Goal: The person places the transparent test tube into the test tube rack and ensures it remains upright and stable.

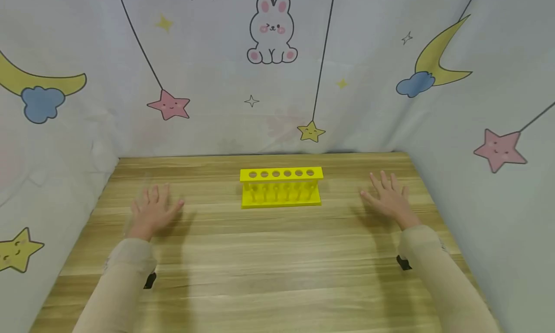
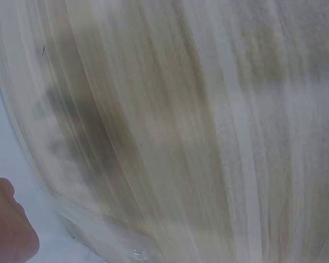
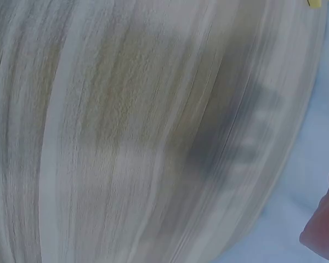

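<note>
Hands lie spread on a light wooden table [image 1: 277, 270], one to each side of a yellow plastic test-tube rack [image 1: 281, 187] with six round holes along its top. To the rack's left, the left hand [image 1: 152, 211] rests palm down, fingers [image 1: 165, 194] wide and holding nothing. The rack stands at the table's far middle, its long axis running left to right, empty of tubes. To its right, the right hand [image 1: 390, 195] lies likewise, fingers [image 1: 383, 179] splayed and empty, seemingly about as far off as the left. Only the head view shows the rack whole; both wrist views give blurred wood grain, a sliver of hand and pale cloth [image 1: 477, 106].
</note>
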A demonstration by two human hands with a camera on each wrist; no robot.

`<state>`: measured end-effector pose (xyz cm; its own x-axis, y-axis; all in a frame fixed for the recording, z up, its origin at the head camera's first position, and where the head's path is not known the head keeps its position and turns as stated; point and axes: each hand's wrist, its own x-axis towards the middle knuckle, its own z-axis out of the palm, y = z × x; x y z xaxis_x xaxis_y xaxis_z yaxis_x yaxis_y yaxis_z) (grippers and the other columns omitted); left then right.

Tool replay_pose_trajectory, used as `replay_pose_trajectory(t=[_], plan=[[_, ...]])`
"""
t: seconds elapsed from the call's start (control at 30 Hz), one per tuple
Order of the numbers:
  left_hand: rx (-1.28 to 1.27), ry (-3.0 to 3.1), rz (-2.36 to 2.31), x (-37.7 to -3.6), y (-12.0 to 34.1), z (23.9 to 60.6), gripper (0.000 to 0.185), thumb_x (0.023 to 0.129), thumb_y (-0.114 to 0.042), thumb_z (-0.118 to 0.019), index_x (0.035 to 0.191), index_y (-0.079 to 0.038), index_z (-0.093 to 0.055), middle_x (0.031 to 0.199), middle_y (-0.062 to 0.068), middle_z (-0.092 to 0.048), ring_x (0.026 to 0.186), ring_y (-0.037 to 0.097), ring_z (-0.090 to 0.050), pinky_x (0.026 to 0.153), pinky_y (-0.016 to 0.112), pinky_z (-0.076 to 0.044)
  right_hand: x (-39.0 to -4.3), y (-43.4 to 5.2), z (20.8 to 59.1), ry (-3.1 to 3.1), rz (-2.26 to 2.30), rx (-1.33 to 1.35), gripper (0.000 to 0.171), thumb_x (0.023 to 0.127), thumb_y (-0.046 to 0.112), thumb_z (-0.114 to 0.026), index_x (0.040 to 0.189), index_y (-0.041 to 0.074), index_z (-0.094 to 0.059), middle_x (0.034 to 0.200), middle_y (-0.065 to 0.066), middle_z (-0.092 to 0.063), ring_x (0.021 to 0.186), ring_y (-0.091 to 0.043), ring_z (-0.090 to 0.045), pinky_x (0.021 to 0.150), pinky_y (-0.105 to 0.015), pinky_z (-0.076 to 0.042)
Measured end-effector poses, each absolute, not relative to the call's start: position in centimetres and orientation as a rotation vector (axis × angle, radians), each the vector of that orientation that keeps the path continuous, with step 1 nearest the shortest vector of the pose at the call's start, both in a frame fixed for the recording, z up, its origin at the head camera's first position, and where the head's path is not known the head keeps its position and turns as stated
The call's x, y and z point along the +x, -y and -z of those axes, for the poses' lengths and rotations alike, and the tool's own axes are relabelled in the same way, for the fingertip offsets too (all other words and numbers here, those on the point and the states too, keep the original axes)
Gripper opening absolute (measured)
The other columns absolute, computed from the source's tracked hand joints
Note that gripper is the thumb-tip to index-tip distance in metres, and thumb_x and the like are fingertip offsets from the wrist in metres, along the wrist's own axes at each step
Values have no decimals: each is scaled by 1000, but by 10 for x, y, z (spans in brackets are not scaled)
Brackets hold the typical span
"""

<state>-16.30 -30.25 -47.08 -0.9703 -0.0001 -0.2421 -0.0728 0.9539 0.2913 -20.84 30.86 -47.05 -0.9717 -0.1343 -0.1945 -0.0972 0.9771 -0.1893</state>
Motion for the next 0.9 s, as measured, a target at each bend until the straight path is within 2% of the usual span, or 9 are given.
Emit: replay_pose_trajectory(t=[0.23,0.57,0.7,0.8,0.9], plan=[[-71,-2904,-448,-156,309,471,85,85,-64,-20,141,-2,-3,142,33,3,127,53,6,92,71,9,-212,-300,465,-2926,345,-186,75,87,59,-28,143,18,1,147,-16,10,132,-41,13,93,-70,10],[-125,-2944,-460,-151,326,479,83,87,-62,-21,141,-2,-3,140,35,-4,127,53,1,92,72,6,-222,-286,457,-3023,427,-257,81,84,64,-31,142,9,-16,147,-21,-10,132,-43,-10,97,-70,-2],[-137,-2971,-481,-148,329,478,83,87,-62,-21,141,-2,-2,139,35,-7,127,53,-2,93,71,5,-224,-281,459,-3085,509,-314,72,87,52,-40,138,3,-26,142,-24,-22,129,-43,-20,99,-66,-12],[-143,-3014,-496,-146,332,479,77,89,-54,-28,141,-2,-4,138,35,-13,126,53,-8,93,72,2,-224,-275,460,-3100,613,-352,64,88,42,-46,134,-1,-32,138,-26,-30,127,-43,-26,101,-60,-18],[-156,-3065,-508,-145,336,481,70,91,-44,-35,141,-3,-8,137,34,-19,124,52,-14,93,72,-1,-223,-270,460,-3096,706,-363,61,89,39,-46,132,-3,-34,136,-26,-34,125,-42,-29,103,-55,-21]])
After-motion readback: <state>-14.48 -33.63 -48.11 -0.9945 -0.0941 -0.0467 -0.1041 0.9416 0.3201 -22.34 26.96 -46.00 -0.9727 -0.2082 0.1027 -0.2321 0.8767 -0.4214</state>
